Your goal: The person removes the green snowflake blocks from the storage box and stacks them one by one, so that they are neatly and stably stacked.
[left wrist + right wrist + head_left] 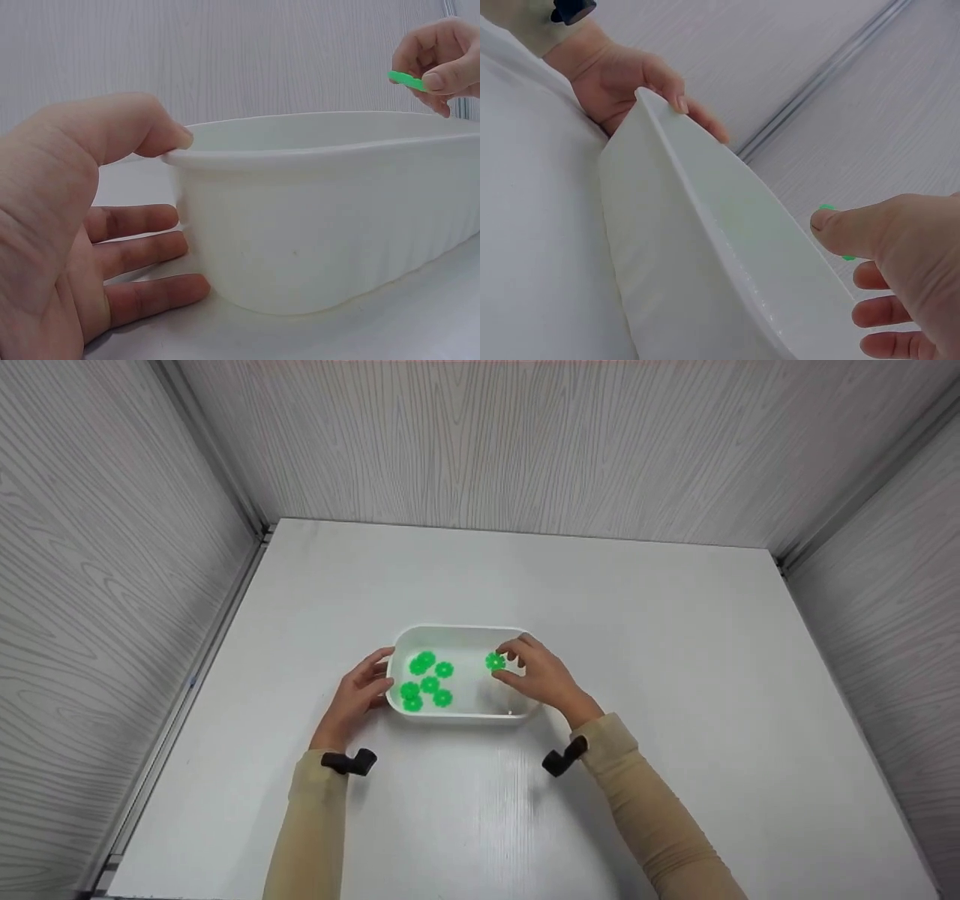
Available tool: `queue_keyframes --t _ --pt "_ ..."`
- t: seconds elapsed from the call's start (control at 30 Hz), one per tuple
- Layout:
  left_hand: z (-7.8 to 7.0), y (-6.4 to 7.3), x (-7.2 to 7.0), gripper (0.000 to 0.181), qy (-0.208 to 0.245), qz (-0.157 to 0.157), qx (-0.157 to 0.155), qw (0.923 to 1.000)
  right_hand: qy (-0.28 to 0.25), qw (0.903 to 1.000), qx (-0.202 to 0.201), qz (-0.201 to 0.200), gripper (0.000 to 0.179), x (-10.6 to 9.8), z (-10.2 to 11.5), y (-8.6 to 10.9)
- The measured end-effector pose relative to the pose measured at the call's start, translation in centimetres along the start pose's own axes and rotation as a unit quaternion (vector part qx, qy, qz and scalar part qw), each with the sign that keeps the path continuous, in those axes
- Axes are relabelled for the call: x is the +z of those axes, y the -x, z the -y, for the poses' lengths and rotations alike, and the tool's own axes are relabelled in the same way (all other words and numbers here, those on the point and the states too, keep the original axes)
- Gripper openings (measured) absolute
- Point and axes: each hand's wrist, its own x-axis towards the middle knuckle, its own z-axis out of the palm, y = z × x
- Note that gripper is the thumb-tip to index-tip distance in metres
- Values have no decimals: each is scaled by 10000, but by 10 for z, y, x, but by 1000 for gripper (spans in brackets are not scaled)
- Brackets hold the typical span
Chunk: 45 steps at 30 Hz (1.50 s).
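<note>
A white plastic basin (465,718) stands on the table with several green flower-shaped discs (430,685) lying towards its left end. My left hand (355,696) holds that end: in the left wrist view the thumb (161,135) lies on the rim and fingers (154,255) meet the outer wall. Above the basin's right end, my right hand (541,671) pinches one green disc (495,661) between thumb and fingers. That pinched disc (407,80) shows above rim height in the left wrist view. In the right wrist view the thumb (847,229) hides most of it.
The white table (637,675) extends around the basin. Pale wood-grain panels (480,450) rise at the back and both sides. A black wrist mount (349,762) sits on the left sleeve, another mount (564,757) on the right.
</note>
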Motion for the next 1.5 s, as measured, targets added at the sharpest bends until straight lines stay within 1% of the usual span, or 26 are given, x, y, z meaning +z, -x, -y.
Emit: queue_keyframes --t 0.17,0.33,0.5,0.7,0.83,0.93,1.13,1.23,1.37,1.5 --pt "0 0 1 49 -34 -100 -35 9999 222 9993 -59 -303 30 -11 -6 8" --pt "1 -2 2 49 -106 -115 -28 9999 350 9976 155 -570 30 -20 -15 18" --pt "2 -1 3 49 -87 -97 -24 9999 263 9957 361 -815 31 -26 -26 27" --pt "3 0 2 49 26 -60 43 10000 -65 9874 459 -1513 31 -24 -43 41" --pt "3 0 1 48 5 -70 11 10000 -173 9821 560 -1789 32 -23 -54 52" --pt "2 0 2 47 -15 -71 14 10000 -155 9800 726 -1848 32 -24 -62 60" --pt "1 1 1 48 -113 -17 32 9999 -163 9767 1117 -1823 31 -29 -75 76" --pt "-1 2 0 48 69 77 58 9999 -230 9748 1360 -1752 33 -31 -81 84" --pt "-9 6 1 48 197 238 114 9995 -301 9723 1636 -1643 34 -33 -89 94" --pt "-18 10 5 49 2 278 145 9995 -300 9703 1835 -1546 35 -34 -95 104"
